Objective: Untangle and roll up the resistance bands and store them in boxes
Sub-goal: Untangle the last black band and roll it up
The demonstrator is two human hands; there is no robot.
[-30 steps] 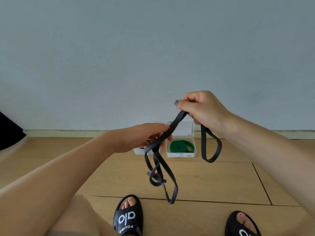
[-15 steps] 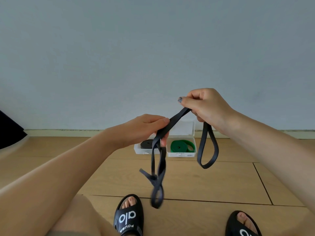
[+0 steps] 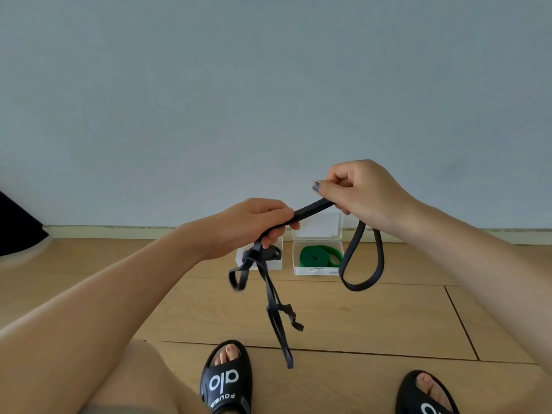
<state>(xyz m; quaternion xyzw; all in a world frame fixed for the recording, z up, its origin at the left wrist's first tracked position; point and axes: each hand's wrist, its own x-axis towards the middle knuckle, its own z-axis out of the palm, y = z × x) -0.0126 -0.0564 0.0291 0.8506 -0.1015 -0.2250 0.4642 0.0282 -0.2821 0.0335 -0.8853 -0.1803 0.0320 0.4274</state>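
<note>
A long, flat black rubber resistance band (image 3: 310,210) is held up in the air between both hands, above the wooden plank floor (image 3: 373,318). A doubled length of it runs taut from one hand to the other. The left hand (image 3: 257,222) has its fingers curled round this stretch at its lower end, and below that hand the rest of the band hangs in a tangled bunch with a small loop to the left and long strands dangling toward the floor. The right hand (image 3: 361,189), held higher, pinches the upper end with thumb and curled fingers; a wide loop of the same band hangs down from it.

Beyond the hands, on the floor near the skirting of the pale grey wall (image 3: 268,85), stand two small white plastic boxes side by side. The right-hand box (image 3: 317,271) has its lid up and holds a rolled green band (image 3: 319,256). The left-hand box (image 3: 276,265), partly hidden by the tangle, holds a rolled black band (image 3: 273,253).

At the bottom, two feet wear black slides (image 3: 227,380) with white lettering.
</note>
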